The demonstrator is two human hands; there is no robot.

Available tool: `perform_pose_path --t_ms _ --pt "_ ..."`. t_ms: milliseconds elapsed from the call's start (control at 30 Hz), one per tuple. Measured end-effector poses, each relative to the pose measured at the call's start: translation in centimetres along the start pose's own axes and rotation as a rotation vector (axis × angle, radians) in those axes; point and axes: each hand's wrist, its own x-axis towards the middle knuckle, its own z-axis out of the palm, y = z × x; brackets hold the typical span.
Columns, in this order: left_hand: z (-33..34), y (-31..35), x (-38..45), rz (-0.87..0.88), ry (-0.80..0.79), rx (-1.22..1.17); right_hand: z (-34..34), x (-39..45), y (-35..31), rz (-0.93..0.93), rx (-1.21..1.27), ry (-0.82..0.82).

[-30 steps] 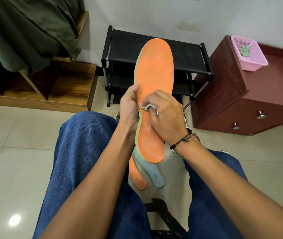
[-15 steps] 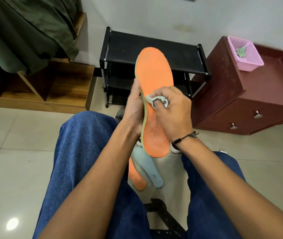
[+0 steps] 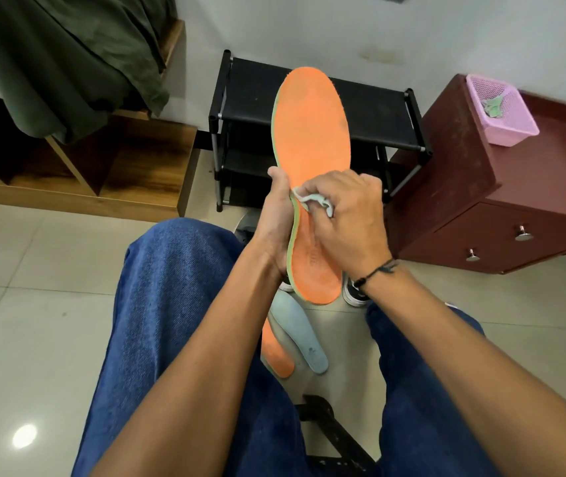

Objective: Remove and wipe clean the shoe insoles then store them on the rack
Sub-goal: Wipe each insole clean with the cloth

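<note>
An orange insole (image 3: 311, 132) with a green edge stands upright in front of me. My left hand (image 3: 276, 218) grips it from behind at its waist. My right hand (image 3: 347, 215) pinches a small pale wipe (image 3: 312, 201) and presses it on the orange face near the left edge. On the floor between my knees lie a pale blue insole (image 3: 299, 335) and a second orange insole (image 3: 276, 352). The black two-shelf shoe rack (image 3: 374, 111) stands against the wall behind the held insole.
A dark red drawer cabinet (image 3: 502, 208) at the right carries a pink basket (image 3: 502, 111). A wooden shelf unit (image 3: 130, 166) with a green cloth (image 3: 68, 56) draped over it is at the left. Shoes (image 3: 354, 294) sit partly hidden under my hands. A black stool bar (image 3: 329, 432) shows below.
The right hand with the wipe has slid up the insole's face, from the lower part toward its waist. The insole has stayed upright in the left hand.
</note>
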Motion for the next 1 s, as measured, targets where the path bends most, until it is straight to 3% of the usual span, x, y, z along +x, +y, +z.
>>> perform_pose_path --t_ms 167,333,467,633,833,1000 --pt "0.2 0.6 -0.6 -0.021 -0.023 0.077 -0.6 -2.4 -1.1 -0.037 -0.012 -0.008" --pt "1.0 0.1 -0.3 0.111 0.086 0.210 -2.6 -1.3 -0.4 -0.092 0.015 -0.101" --pt "1.6 -0.2 -0.2 0.093 0.071 0.159 -3.5 1.9 1.0 -0.046 -0.009 0.005" --pt "1.0 -0.2 0.2 0.094 0.052 0.096 -1.1 2.1 1.1 -0.054 -0.162 -0.047" --pt "0.1 0.2 0.1 0.059 0.059 0.098 0.1 -2.2 -0.6 -0.007 -0.043 0.004" --pt "0.0 0.3 0.1 0.031 -0.031 0.006 -1.2 -2.7 -1.0 0.031 0.078 -0.101"
